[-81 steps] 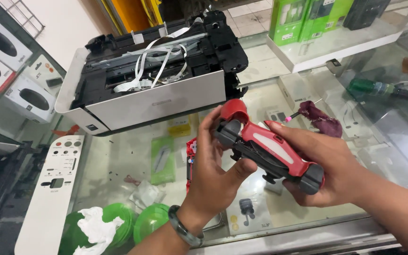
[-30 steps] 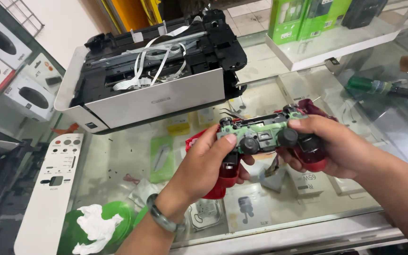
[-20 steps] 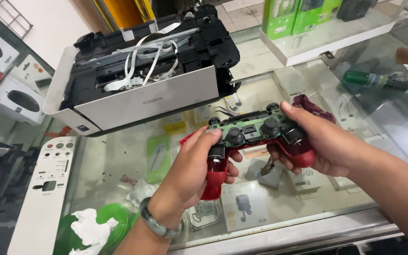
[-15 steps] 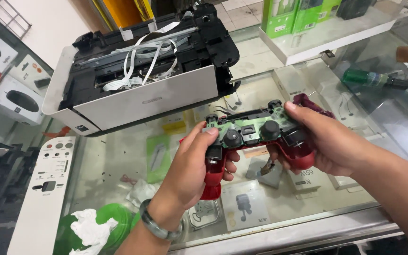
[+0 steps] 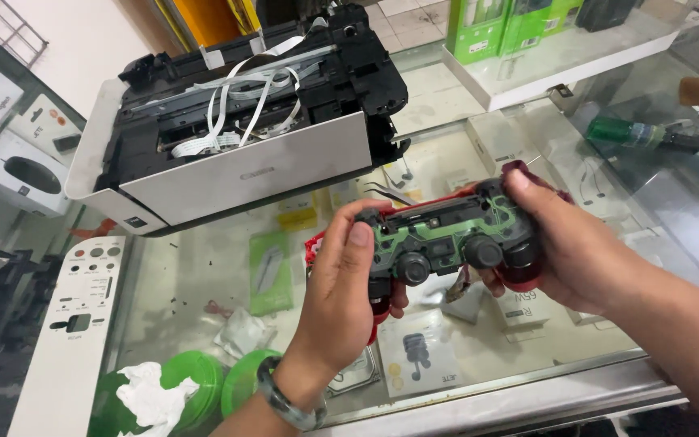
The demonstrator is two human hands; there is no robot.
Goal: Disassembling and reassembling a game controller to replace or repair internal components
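At far left, on the glass counter (image 5: 204,267): white control panel cover (image 5: 74,324), lying flat, cut with round and oblong openings. Just below and beside it: two green round tubs (image 5: 212,384), one holding crumpled white tissue (image 5: 147,396).

Upper left to centre: opened printer (image 5: 244,121), white outer casing, black inner frame exposed, white ribbon cables (image 5: 260,89) looped across the top. It rests on the counter, tilted slightly toward the camera.

Centre: left hand (image 5: 341,307), dark bead bracelet (image 5: 289,400) on the wrist, fingers wrapped round the left grip, thumb pressed flat on the front face. Between both hands, held above the glass: game controller (image 5: 451,239), front shell off, green circuit board showing, two black thumbsticks, translucent red rear shell visible at the grips and along the top edge.

Right of centre: right hand (image 5: 576,251), closed on the right grip, thumb laid over the upper corner.

Under the glass, below the hands: boxed accessories (image 5: 414,356), small packets.

Far right: green-handled tool (image 5: 633,133) lying on a glass top; green boxes (image 5: 503,24) on a white shelf behind.
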